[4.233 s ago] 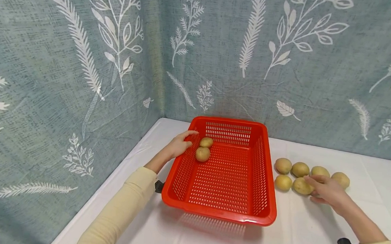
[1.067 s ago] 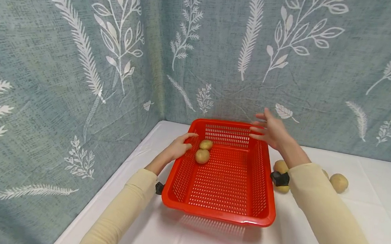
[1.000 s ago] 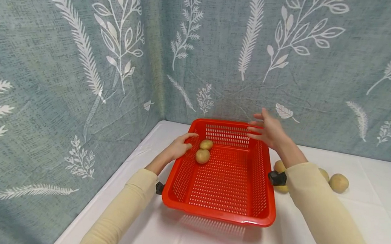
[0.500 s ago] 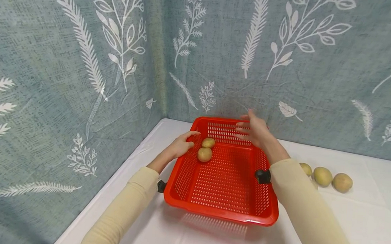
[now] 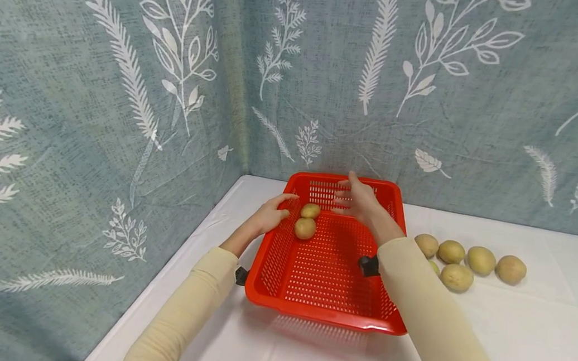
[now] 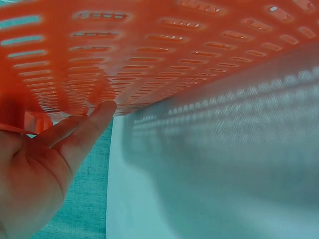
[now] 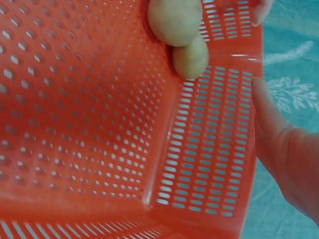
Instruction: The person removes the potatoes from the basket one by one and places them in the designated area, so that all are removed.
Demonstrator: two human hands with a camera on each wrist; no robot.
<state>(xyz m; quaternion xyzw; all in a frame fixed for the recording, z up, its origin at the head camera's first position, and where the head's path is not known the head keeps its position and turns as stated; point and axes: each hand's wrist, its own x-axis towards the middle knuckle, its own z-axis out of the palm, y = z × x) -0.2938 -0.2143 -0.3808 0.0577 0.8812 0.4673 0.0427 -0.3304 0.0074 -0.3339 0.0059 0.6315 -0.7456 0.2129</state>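
My left hand [image 5: 268, 215] grips the left rim of a red perforated plastic basket [image 5: 324, 317]. From the left wrist view, some fingers [image 6: 82, 134] lie along the basket's outer wall. Inside, two potatoes rest by the left wall: a rounder potato [image 5: 305, 228] in front and a smaller potato [image 5: 310, 210] just behind it. My right hand [image 5: 363, 202] hovers over the back right part of the basket, fingers spread and pointing left. In the right wrist view, nothing shows between its fingers, which overlap the basket rim.
Right of the basket, several potatoes [image 5: 481, 261] lie in two rows on the white tablecloth [image 5: 524, 342]; my right sleeve partly covers one potato [image 5: 434, 267]. A patterned blue-green curtain [image 5: 325, 93] hangs behind the table and along its left side.
My right hand has moved from the loose potatoes on the right, leftward over the back of the basket. The left hand stays at the rim, and the two potatoes inside have not moved.
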